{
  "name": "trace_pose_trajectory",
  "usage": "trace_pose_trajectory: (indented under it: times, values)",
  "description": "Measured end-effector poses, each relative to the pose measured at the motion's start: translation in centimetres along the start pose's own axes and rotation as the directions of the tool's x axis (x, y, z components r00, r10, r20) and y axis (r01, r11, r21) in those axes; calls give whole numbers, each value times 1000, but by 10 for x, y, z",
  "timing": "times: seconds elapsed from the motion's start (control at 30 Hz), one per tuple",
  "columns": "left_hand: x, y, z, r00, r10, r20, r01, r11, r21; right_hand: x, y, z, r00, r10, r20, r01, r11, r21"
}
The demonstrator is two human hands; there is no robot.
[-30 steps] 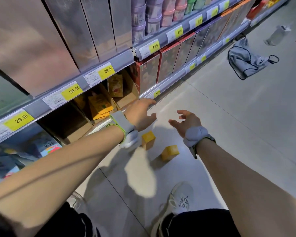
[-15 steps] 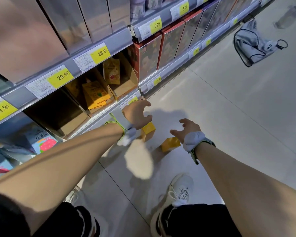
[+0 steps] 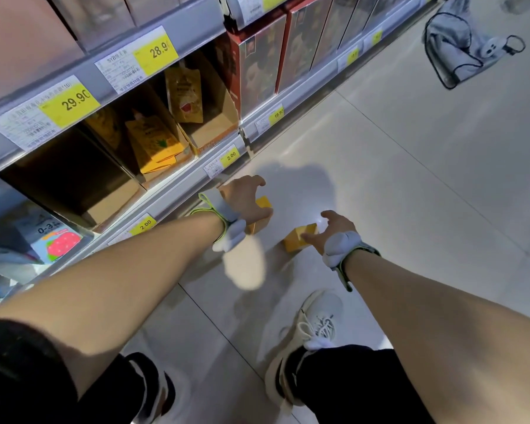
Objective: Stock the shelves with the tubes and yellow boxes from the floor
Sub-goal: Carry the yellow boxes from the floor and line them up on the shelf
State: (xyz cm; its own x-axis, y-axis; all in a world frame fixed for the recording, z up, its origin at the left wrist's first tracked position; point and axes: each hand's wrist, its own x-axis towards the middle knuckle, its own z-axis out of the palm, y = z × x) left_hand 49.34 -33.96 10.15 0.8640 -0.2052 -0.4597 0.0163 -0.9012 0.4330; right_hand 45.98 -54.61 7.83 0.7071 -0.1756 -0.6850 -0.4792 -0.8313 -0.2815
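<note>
Two small yellow boxes lie on the grey floor tiles in front of the bottom shelf [image 3: 178,186]. My left hand [image 3: 242,198] is spread over the left yellow box [image 3: 263,204], fingers apart and arched around its top; whether it grips the box cannot be told. My right hand [image 3: 329,229] is open beside the right yellow box [image 3: 299,240], with the thumb touching the box's near edge. Both boxes rest on the floor. No tubes are in sight.
The bottom shelf holds cardboard trays [image 3: 210,130] with yellow pouches [image 3: 153,139], and one tray [image 3: 74,179] looks bare. Red-edged boxes [image 3: 257,62] stand further right. A grey bag [image 3: 459,47] lies on the floor at top right. My white shoe [image 3: 314,328] is below the hands.
Both hands have dropped toward the floor and reached the two yellow boxes. The view has tipped down and closer to the bottom shelf.
</note>
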Motion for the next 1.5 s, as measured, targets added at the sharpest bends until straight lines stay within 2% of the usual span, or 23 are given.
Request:
trace_pose_trajectory:
  times: [0.13, 0.3, 0.43, 0.53, 0.63, 0.77, 0.93, 1.17, 1.37, 1.5]
  values:
    - [4, -8, 14, 996, -16, 87, 19, 999, -40, 7, -1, 7, 999, -19, 46, 20, 1000, -24]
    - [5, -18, 24, 991, 13, 136, -5, 998, -55, 6, -4, 21, 984, -119, 132, 131, 988, -80]
    - [14, -23, 34, 974, 82, 210, -96, 994, 54, 12, -9, 27, 964, -124, 235, 168, 969, -179]
    - [20, -26, 42, 953, 79, 291, -134, 976, 174, 14, -12, 30, 954, -75, 291, 155, 952, -264]
    - [20, -29, 47, 960, 83, 267, -130, 978, 165, 13, -11, 32, 946, -29, 323, 147, 926, -348]
    - [17, -34, 51, 981, 117, 158, -136, 984, 113, 12, -10, 30, 961, -4, 275, 89, 951, -297]
    - [14, -39, 51, 991, 103, 91, -113, 987, 114, 11, -22, 21, 971, 137, 194, -98, 976, -196]
    - [-1, -38, 45, 996, 85, -19, -80, 979, 188, -18, -25, 9, 999, 23, -38, -31, 970, -243]
    - [-1, -36, 38, 993, 113, 26, -116, 980, 161, -27, -36, 4, 999, 19, -46, -31, 961, -273]
    - [-4, -32, 36, 995, 97, 1, -96, 983, 159, -33, -40, 0, 999, -21, -34, 10, 953, -302]
